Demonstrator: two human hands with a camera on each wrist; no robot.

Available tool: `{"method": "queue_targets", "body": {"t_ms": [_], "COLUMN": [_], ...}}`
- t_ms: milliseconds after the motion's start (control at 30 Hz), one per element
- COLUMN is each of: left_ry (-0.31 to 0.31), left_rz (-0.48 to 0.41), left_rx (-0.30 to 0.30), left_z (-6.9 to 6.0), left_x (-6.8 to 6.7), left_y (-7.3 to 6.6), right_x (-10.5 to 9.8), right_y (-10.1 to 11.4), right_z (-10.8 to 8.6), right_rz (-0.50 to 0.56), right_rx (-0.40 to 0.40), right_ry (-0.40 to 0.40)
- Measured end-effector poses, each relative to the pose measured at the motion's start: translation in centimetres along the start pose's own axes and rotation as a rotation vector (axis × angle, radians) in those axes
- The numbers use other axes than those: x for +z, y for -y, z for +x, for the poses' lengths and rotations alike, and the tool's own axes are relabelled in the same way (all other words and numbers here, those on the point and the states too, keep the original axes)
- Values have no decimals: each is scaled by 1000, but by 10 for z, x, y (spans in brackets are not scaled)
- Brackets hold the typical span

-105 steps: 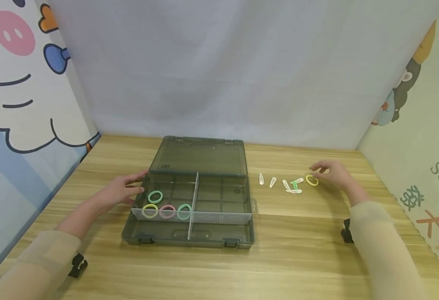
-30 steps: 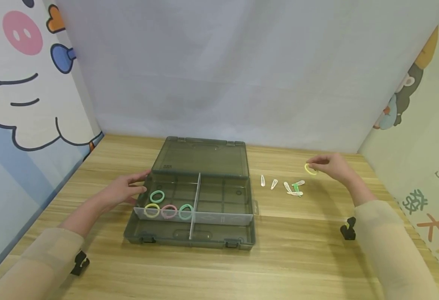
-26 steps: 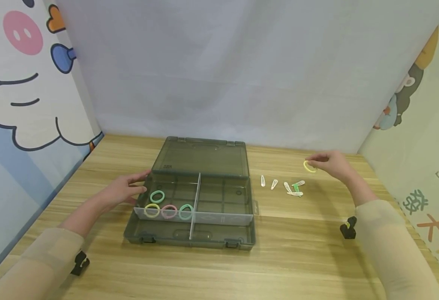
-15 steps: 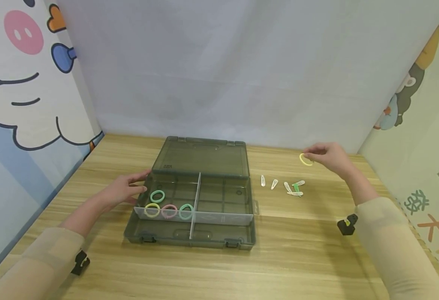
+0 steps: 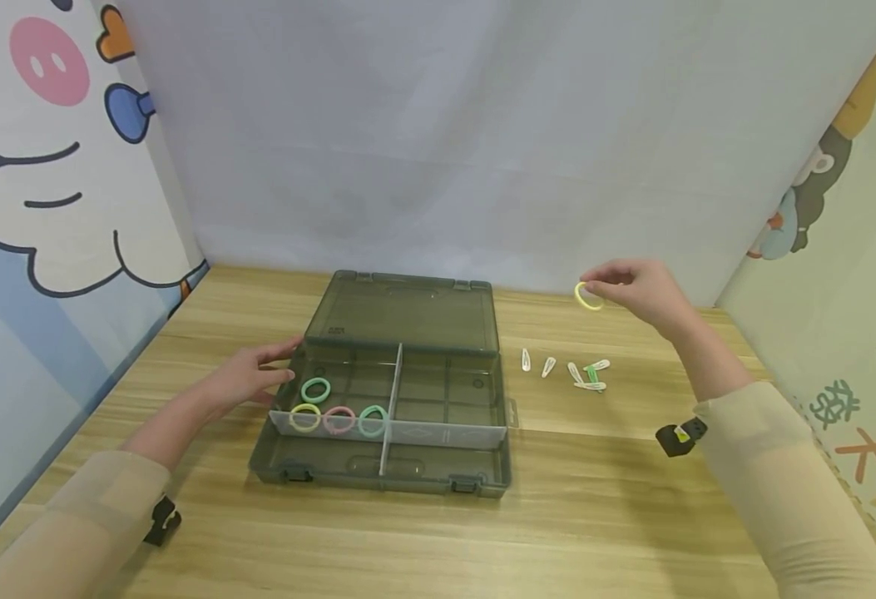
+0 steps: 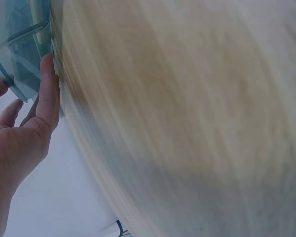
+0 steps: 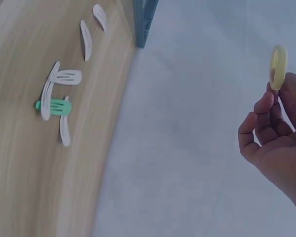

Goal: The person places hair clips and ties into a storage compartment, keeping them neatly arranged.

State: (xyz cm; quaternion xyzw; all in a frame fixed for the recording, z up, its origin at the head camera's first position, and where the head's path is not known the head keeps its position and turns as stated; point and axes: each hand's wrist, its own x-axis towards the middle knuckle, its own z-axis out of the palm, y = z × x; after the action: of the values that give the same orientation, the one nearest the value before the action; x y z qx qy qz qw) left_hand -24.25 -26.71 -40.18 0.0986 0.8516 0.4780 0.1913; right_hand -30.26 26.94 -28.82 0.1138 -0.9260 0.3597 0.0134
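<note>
sitting on the wooden worktop (image 5: 423, 541), a smoky see-through box (image 5: 381, 481) turns its latched front wall toward the person, and a clear cross divider (image 5: 445, 433) marks off its two near compartments. just past that, in the left rear compartment, a yellow ring (image 5: 305, 407), a pink ring (image 5: 339, 408) and a teal ring (image 5: 362, 420) line up close behind the divider, with a green ring (image 5: 305, 392) at one o'clock from the yellow one. at the box's nine o'clock the left hand (image 5: 243, 381) rests against the side wall, fingers fairly straight and gripping nothing. toward two or three o'clock from the box, five white clips (image 5: 526, 359) and one green clip (image 7: 61, 107) lie on the worktop, some overlapping. beyond them, in the air, the right hand (image 5: 643, 293) pinches a pale yellow band (image 7: 278, 67) between thumb and fingers. what seems to matter most: the band juts to about nine o'clock from those fingers, and the ringed compartment lies between eight and nine o'clock, past the right rear one. being round, the band has no long axis; the right wrist view shows it nearly edge-on. the left hand is nearer the boxed rings. farthest off, the lid (image 5: 408, 324) is folded back at twelve o'clock before a pale cloth (image 5: 482, 166).
</note>
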Motion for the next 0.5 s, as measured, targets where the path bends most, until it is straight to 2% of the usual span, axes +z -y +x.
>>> {"method": "queue_targets", "body": {"t_ms": [333,500], "left_ry": [6,3], "left_rz": [-6,-4], "left_rx": [9,14], "left_z": [1,1], "left_x": [-1,-1], "left_y": [2,1], "right_x": [8,15], "right_y": [43,63], "right_z": [6,10], "right_rz": [78,89], "right_rx": [-27,-73], "right_ry": [-20,-33]}}
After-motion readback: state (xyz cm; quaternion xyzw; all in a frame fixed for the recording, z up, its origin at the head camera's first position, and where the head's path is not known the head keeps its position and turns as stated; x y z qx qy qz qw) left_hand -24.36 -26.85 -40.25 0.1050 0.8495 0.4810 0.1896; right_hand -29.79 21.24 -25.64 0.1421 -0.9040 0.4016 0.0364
